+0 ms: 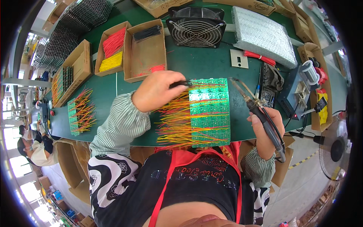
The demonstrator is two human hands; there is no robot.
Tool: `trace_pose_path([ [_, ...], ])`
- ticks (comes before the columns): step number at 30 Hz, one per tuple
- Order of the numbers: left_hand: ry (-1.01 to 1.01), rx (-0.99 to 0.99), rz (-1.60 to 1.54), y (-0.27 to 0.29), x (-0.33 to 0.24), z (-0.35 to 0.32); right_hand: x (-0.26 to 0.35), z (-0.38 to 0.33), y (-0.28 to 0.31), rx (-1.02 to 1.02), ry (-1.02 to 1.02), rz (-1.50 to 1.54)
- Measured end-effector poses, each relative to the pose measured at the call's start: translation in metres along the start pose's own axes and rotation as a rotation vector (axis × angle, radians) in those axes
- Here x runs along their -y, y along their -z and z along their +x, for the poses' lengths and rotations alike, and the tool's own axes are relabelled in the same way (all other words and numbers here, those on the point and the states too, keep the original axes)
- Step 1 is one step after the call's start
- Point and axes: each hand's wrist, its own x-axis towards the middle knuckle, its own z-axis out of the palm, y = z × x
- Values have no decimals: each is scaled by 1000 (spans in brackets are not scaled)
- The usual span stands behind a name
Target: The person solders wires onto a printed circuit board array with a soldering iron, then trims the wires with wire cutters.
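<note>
A green circuit board panel [210,108] lies on the green table in front of me, with many red and yellow wires [174,121] sticking out from its left side. My left hand [157,89] is closed on a bunch of short black wires [180,83] at the panel's upper left corner. In my right hand [266,126] is a soldering iron [266,125] with a black handle. Its metal tip points up and left, just off the panel's upper right corner, and a thin tube runs alongside it.
Cardboard boxes hold red wires [114,41], yellow wires [111,62] and black wires [147,33]. A black fan [196,28] stands at the back. To the right are a bubble-wrapped package [262,36] and a soldering station [295,94]. Another wired panel [77,113] lies left.
</note>
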Motion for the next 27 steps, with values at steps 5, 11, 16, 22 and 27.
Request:
trace_pose_path([
  [5, -4, 34, 25, -14, 5, 2, 8, 3, -7, 184, -32, -11],
  [11, 96, 84, -74, -16, 14, 7, 9, 9, -24, 269, -110, 88],
  [16, 141, 131, -158, -15, 18, 10, 7, 15, -36, 291, -165, 103],
  [22, 131, 173, -221, -15, 23, 12, 2, 19, -42, 300, -183, 75],
  [27, 143, 184, -216, -14, 24, 12, 3, 20, -45, 287, -198, 63],
])
